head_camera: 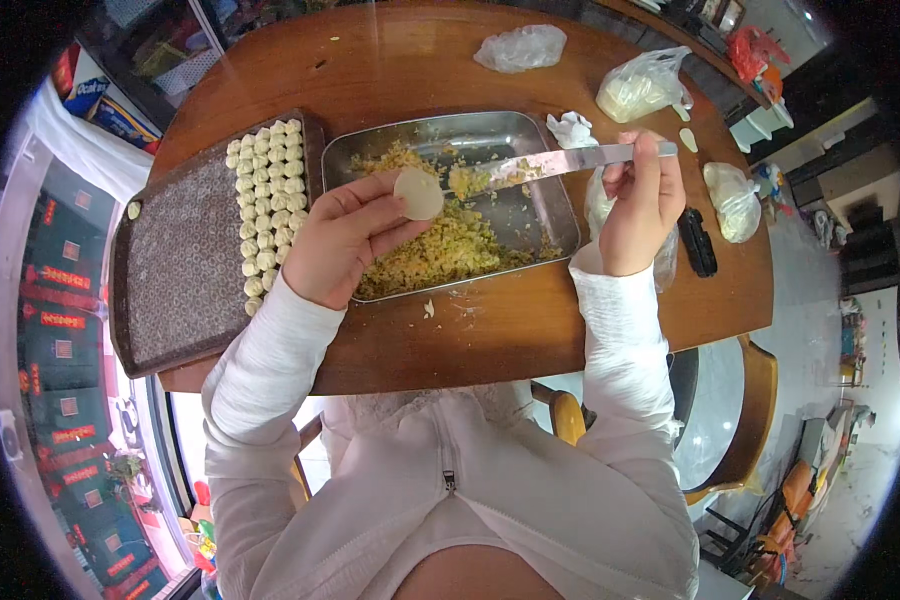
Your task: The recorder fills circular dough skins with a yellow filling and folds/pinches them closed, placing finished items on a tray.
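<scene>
My left hand (349,232) holds a round dough wrapper (418,194) by its edge, over the left part of a rectangular metal tray (574,241). In my right hand (641,199) is the handle of a flat metal spatula (570,160), whose blade reaches left over the tray and bears some filling near its tip. Chopped yellow-green filling (439,251) lies heaped along the near side of the tray, with smaller bits on its far side. To the left, small pleated dumplings (277,180) stand in close rows on the right part of a dark patterned baking tray (184,247); my left hand hides a few.
Plastic bags of pale dough (637,94) (733,202) lie at the right of the wooden table (450,360). A crumpled tissue (571,130), a black object (697,243) and an empty-looking clear bag (521,49) are also on it. A wooden chair (757,420) stands at the right.
</scene>
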A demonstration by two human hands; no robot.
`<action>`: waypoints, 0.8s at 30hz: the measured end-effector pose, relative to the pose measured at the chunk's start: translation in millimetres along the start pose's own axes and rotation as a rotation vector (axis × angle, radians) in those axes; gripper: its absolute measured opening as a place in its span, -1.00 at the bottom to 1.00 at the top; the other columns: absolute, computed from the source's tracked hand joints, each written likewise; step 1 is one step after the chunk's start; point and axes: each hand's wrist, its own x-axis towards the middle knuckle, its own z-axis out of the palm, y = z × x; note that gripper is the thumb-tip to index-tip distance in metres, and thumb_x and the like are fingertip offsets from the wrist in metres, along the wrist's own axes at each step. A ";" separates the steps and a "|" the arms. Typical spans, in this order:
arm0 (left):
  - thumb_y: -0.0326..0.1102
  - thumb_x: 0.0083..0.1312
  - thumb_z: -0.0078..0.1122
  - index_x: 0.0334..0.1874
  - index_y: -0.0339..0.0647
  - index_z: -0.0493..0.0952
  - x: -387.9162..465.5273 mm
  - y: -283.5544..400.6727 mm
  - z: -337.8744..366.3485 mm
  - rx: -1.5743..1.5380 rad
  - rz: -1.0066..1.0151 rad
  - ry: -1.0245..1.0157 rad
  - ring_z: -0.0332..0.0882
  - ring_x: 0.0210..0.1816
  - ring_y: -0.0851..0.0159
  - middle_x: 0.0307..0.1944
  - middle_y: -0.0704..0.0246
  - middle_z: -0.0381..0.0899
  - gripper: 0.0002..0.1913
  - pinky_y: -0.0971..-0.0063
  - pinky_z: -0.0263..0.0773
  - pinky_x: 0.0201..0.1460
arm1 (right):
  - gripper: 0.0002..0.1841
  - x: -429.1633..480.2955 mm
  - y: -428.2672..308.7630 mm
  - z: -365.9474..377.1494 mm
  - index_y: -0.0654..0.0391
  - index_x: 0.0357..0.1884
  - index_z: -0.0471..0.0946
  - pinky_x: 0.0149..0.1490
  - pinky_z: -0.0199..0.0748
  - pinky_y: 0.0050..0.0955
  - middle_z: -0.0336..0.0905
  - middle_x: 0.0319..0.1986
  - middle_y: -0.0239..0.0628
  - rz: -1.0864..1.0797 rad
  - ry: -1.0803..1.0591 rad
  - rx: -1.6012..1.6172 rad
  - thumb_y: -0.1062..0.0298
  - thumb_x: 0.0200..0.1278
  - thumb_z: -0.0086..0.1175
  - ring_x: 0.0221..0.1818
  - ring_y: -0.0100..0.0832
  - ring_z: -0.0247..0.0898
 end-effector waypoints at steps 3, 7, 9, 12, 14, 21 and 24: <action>-0.51 0.40 0.06 0.18 -0.53 0.42 1.4 0.1 -1.6 -0.008 -0.035 -0.023 0.62 0.07 0.19 0.08 0.12 0.59 -0.66 0.44 0.57 0.19 | -0.81 -10.4 -2.9 8.3 0.18 -0.19 0.50 -0.40 0.18 -0.71 0.58 -0.35 -0.39 -0.090 -0.040 -0.039 0.30 0.54 -0.08 -0.47 -0.71 0.28; -0.56 0.41 0.01 0.14 -0.59 0.40 -1.1 7.0 2.9 -0.083 -0.064 -0.011 0.60 0.12 0.08 0.07 0.04 0.56 -0.69 0.46 0.59 0.19 | -0.83 -33.5 -2.4 16.8 0.21 -0.17 0.47 -0.36 0.37 -0.59 0.59 -0.39 -0.30 -0.288 -0.106 -0.160 0.40 0.53 -0.15 -0.44 -0.60 0.42; -0.60 0.41 -0.03 0.08 -0.59 0.41 2.0 6.5 -4.4 -0.152 -0.053 -0.012 0.58 0.14 0.01 0.05 0.02 0.56 -0.75 0.48 0.61 0.18 | -0.87 -45.5 -2.2 15.1 0.22 -0.17 0.46 -0.33 0.45 -0.51 0.60 -0.39 -0.23 -0.427 -0.178 -0.237 0.44 0.50 -0.13 -0.41 -0.54 0.48; -0.63 0.40 -0.11 0.05 -0.59 0.38 4.6 9.5 -9.9 -0.188 -0.050 0.013 0.53 0.19 -0.01 0.12 -0.02 0.49 -0.78 0.50 0.56 0.24 | -0.90 -39.1 -17.1 6.2 0.18 -0.21 0.59 -0.33 0.51 -0.43 0.61 -0.35 -0.21 -0.722 -0.527 -0.379 0.48 0.28 0.08 -0.37 -0.31 0.54; -0.64 0.40 -0.12 0.01 -0.57 0.38 6.1 10.6 -13.7 -0.218 -0.047 0.029 0.52 0.20 -0.02 0.10 -0.01 0.49 -0.81 0.50 0.57 0.24 | -0.80 -42.8 -20.9 9.1 0.10 -0.24 0.67 -0.34 0.52 -0.42 0.58 -0.36 -0.27 -0.874 -0.651 -0.468 0.32 0.07 0.28 -0.36 -0.26 0.51; -0.66 0.40 -0.10 -0.10 -0.56 0.42 2.4 17.3 -10.8 -0.309 -0.071 0.036 0.53 0.19 -0.05 0.01 0.01 0.54 -0.88 0.54 0.61 0.19 | -0.66 -40.6 -26.1 13.8 0.07 -0.24 0.67 -0.39 0.50 -0.40 0.54 -0.37 -0.31 -1.015 -0.831 -0.520 0.14 -0.08 0.35 -0.36 -0.30 0.48; -0.66 0.40 -0.10 -0.09 -0.58 0.42 3.6 17.5 -10.7 -0.321 -0.067 0.004 0.53 0.19 -0.03 0.04 -0.01 0.53 -0.87 0.54 0.60 0.20 | -0.67 -40.1 -24.7 12.1 0.07 -0.24 0.67 -0.36 0.52 -0.39 0.56 -0.36 -0.31 -1.024 -0.803 -0.548 0.15 -0.07 0.35 -0.37 -0.30 0.49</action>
